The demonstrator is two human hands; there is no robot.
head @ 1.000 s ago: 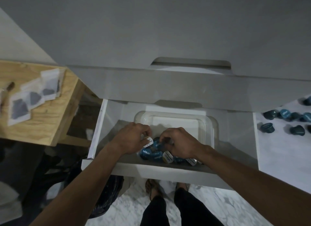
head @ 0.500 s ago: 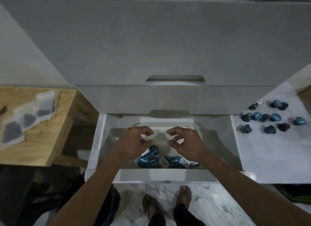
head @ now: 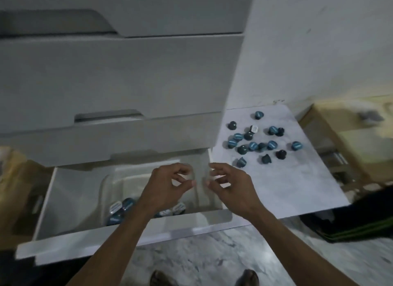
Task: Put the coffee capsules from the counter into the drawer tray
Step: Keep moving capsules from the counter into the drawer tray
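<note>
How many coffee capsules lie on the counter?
16 capsules, all on the white counter right of the open drawer: one at the back, eleven clustered mid-counter, one far right, three nearest. Blur may hide others.

A home kitchen, dimly lit. A bank of flat grey-white drawers (head: 119,77) with cut-out handle slots fills the left side, the lowest drawer (head: 131,224) pulled open with a clear plastic tray (head: 110,185) inside. A white marble-patterned tabletop (head: 287,179) adjoins them, its far half scattered with blue and dark coffee capsules (head: 253,146); more lie in the tray. The floor (head: 212,262) is marble tile, a plain painted wall (head: 319,45) stands behind, and sandalled feet (head: 158,279) show at the bottom edge.
</note>
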